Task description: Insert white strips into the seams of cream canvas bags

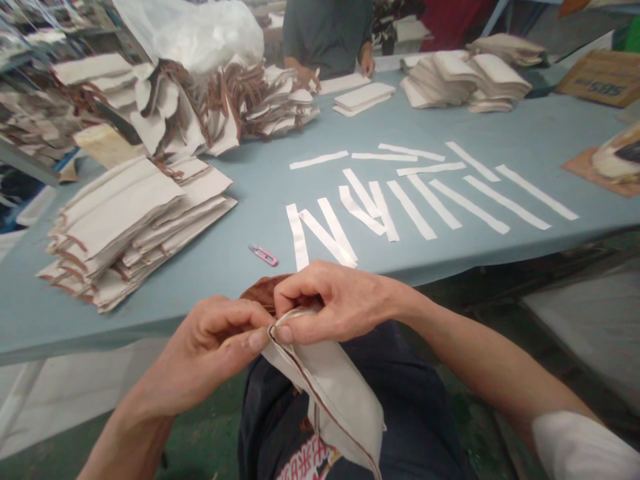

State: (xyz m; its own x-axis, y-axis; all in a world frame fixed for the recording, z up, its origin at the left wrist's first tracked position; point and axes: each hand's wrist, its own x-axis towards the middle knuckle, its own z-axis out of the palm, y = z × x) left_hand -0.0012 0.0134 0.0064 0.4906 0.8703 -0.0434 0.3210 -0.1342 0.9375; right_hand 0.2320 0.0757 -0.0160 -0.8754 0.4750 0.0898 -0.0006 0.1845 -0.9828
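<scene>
Evidently you're at close edge work, left grip [263, 337] and right grip [284, 325] pinching the cream cloth piece [345, 400] by the surface's [240, 220] near edge, and the next move likely calls for steady control.

Strips [411, 210] right of snips [263, 255], on table [240, 200]

The light is soft and moderate, without strong glare on the blue-green table [260, 180]. Below its edge it is darker. The background looks blurred, and toward the borders the view is stretched.
</scene>
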